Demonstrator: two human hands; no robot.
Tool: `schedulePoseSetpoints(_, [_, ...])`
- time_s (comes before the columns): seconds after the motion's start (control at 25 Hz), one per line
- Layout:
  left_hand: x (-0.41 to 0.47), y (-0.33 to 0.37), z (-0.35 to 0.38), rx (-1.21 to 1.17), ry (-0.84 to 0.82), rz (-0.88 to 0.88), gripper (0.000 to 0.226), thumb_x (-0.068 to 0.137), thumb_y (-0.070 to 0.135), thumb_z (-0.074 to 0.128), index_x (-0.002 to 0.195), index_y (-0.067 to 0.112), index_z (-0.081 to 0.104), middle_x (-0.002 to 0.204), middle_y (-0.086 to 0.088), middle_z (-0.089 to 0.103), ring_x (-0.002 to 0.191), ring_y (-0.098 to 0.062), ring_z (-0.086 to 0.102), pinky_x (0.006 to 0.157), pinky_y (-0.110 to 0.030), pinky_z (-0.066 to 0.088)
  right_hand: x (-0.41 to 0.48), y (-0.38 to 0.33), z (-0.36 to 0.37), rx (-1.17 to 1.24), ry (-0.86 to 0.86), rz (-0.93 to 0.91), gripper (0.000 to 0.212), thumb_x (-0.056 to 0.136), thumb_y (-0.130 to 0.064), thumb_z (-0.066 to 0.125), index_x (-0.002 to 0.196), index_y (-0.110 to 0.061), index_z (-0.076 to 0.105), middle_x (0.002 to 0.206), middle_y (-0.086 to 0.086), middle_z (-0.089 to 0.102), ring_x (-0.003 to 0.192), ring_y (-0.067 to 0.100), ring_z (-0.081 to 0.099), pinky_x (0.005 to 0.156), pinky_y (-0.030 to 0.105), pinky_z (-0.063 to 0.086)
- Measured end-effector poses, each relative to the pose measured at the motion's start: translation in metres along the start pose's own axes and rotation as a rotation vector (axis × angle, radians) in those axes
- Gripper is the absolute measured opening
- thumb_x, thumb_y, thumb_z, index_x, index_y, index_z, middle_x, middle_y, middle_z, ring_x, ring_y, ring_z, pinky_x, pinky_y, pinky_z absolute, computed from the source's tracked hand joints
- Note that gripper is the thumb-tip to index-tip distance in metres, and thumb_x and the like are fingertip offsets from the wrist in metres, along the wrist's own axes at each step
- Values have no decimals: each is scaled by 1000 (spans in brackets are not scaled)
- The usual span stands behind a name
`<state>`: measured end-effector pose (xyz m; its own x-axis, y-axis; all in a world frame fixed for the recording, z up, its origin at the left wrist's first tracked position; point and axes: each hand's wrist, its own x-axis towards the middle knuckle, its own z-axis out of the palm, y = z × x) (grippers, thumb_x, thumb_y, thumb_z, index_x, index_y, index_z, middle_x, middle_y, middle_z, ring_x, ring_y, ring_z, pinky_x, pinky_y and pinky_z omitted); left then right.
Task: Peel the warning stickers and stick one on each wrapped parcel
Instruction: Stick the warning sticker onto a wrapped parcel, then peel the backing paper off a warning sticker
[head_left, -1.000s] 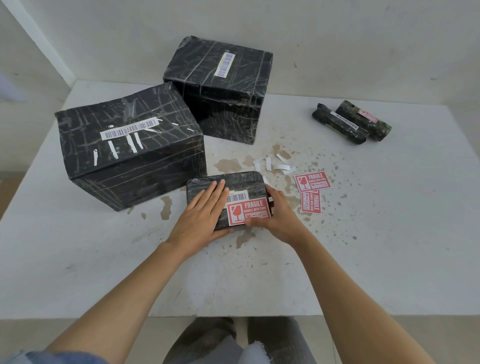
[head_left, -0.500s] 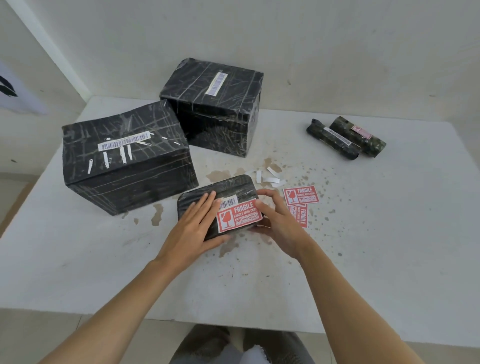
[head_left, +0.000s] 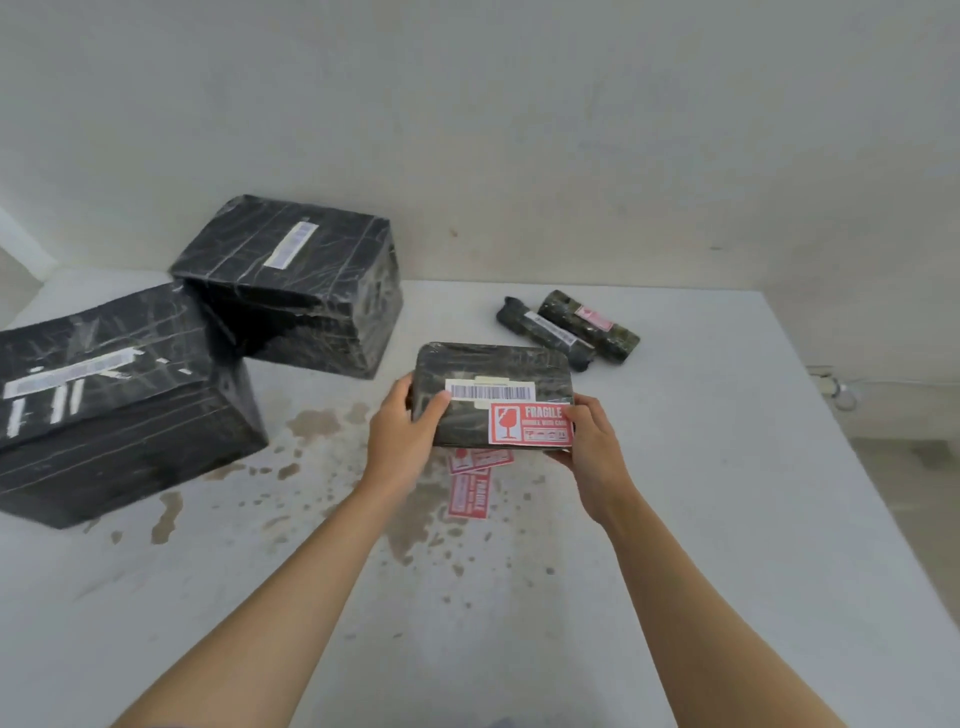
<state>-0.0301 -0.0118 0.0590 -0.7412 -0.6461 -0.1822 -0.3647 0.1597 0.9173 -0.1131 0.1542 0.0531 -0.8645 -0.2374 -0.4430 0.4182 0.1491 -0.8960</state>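
Note:
I hold a small flat black-wrapped parcel (head_left: 483, 366) above the table, my left hand (head_left: 402, 434) gripping its left end and my right hand (head_left: 592, 441) its right end. A red FRAGILE sticker (head_left: 530, 425) is stuck on its near right corner, below a white barcode label (head_left: 491, 392). Loose red stickers (head_left: 470, 493) lie on the table under the parcel. Two big black-wrapped boxes stand at left, one near (head_left: 104, 395) and one farther back (head_left: 291, 280). Two small wrapped rolls lie at the back right: one with a white label (head_left: 545, 332), one bearing a pink sticker (head_left: 589, 325).
The white table (head_left: 727, 519) has brown stains in the middle and ends at a grey wall behind. A floor and a cable show past the table's right edge.
Both hands took the small parcel by its ends and lifted it off the table, moving it right and away. The view has shifted to the right.

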Motion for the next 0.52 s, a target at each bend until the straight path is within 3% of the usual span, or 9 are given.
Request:
schedulePoseSetpoints(0.12, [18, 3, 52, 143, -166, -76, 38, 91, 26, 60, 127, 16, 54, 121, -4, 62, 94, -12, 54, 78, -24, 43, 30, 13, -43, -91, 180, 20, 26, 98, -18, 34, 111, -17, 57, 93, 4, 66, 85, 18, 63, 80, 39, 52])
schedulePoseSetpoints(0.28, [25, 8, 110, 189, -264, -111, 40, 90, 19, 61, 129, 14, 52, 120, -5, 61, 97, -17, 55, 84, -30, 47, 61, 25, -86, -142, 317, 38, 17, 98, -21, 43, 105, -23, 59, 102, 4, 68, 96, 23, 64, 91, 45, 52])
schedulePoseSetpoints(0.44, [36, 15, 147, 145, -228, -85, 46, 92, 15, 56, 137, 19, 45, 119, -3, 61, 94, -13, 55, 78, -26, 45, 81, 25, -111, -108, 421, 50, 17, 97, -23, 48, 113, -18, 43, 112, 10, 62, 93, 22, 62, 85, 41, 53])
schedulePoseSetpoints(0.52, [38, 16, 156, 128, -241, -76, 46, 94, 16, 54, 138, 20, 44, 118, 0, 60, 94, -11, 54, 71, -19, 45, 79, 23, -115, -217, 418, 7, 25, 98, -21, 46, 122, -15, 42, 121, 9, 59, 99, 22, 58, 83, 35, 48])
